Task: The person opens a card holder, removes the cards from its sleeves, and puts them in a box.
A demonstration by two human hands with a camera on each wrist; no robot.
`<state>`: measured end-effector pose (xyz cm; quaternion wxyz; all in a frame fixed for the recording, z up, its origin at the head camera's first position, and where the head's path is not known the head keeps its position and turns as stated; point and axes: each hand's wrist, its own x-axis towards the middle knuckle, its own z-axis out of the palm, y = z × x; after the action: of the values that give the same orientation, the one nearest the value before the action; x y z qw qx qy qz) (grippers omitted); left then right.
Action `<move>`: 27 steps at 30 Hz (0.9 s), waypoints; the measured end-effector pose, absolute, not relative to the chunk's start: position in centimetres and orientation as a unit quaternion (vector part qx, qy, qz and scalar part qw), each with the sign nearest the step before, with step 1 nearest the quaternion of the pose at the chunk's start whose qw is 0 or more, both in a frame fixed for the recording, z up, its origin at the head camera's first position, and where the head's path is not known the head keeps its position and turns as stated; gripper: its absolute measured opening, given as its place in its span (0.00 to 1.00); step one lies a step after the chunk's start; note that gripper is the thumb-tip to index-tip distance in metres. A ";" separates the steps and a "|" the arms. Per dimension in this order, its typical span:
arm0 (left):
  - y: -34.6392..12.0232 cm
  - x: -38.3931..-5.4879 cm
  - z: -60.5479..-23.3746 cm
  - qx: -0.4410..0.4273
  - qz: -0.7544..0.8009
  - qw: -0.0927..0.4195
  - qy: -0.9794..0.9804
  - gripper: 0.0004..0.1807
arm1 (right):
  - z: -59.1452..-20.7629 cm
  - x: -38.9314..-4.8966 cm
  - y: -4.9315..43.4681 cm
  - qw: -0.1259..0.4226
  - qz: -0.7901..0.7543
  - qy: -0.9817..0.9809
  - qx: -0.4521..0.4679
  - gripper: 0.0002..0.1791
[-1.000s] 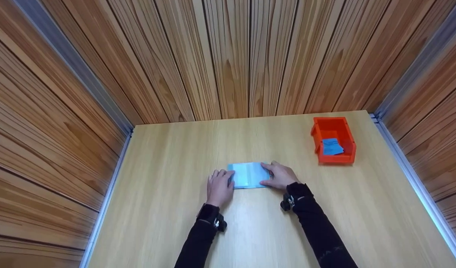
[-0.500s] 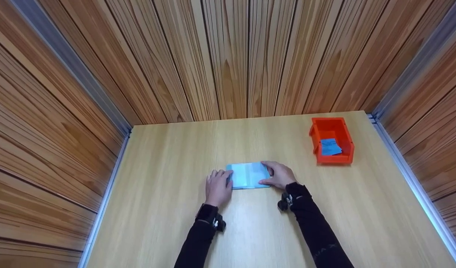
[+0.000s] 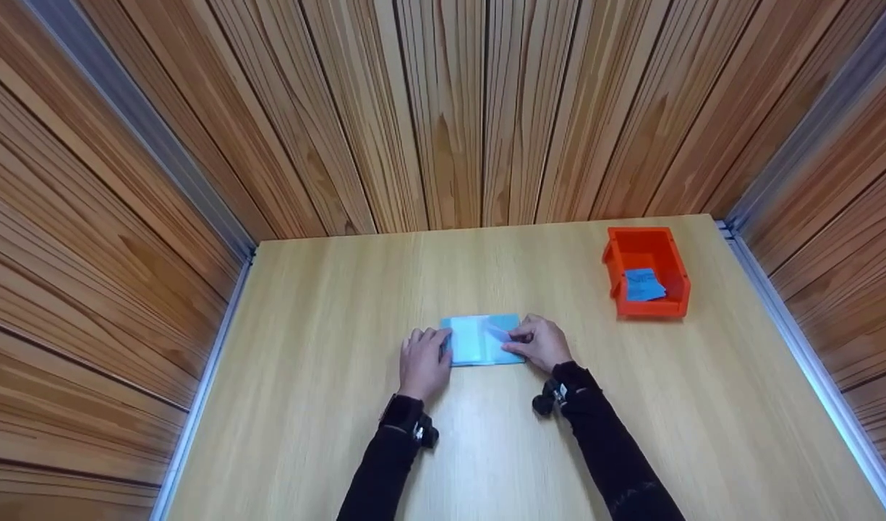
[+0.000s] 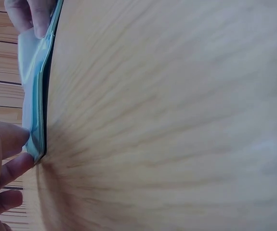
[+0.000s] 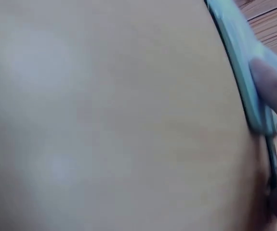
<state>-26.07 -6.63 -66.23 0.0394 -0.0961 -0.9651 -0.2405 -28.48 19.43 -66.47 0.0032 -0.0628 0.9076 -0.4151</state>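
A flat light-blue booklet-like cover with clear plastic layers lies open on the table, its underside dark at the edge. My left hand grips its left end, thumb on top and a finger against the edge in the left wrist view. My right hand pinches a clear flap at the right half between thumb and forefinger. That flap is lifted off the layers beneath. In the right wrist view the right thumb presses on the cover; the other fingers are partly cut off by the frame.
An orange open-front bin stands at the back right of the wooden table. Inside it lies a small flat blue piece of unclear kind. Wood-panelled walls enclose the table at the back and both sides.
My right hand's thumb and forefinger have closed together from a wider spread, and the clear flap's right corner has come up between them. The left hand has stayed at the left end.
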 end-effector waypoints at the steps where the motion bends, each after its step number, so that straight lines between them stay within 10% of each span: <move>1: -6.6 -26.1 -66.2 -0.094 -0.241 0.037 -0.965 0.22 | -66.4 -28.4 19.3 0.000 -0.432 0.900 -0.058 0.14; 27: -6.8 -26.7 -65.7 -0.136 -0.183 0.093 -0.969 0.25 | -65.5 -27.6 14.1 0.110 -0.519 0.840 -0.117 0.29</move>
<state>-26.70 -6.78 -65.70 0.0929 -0.1363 -0.9691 -0.1834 -27.61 14.08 -65.49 0.1103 -0.1167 0.8396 -0.5189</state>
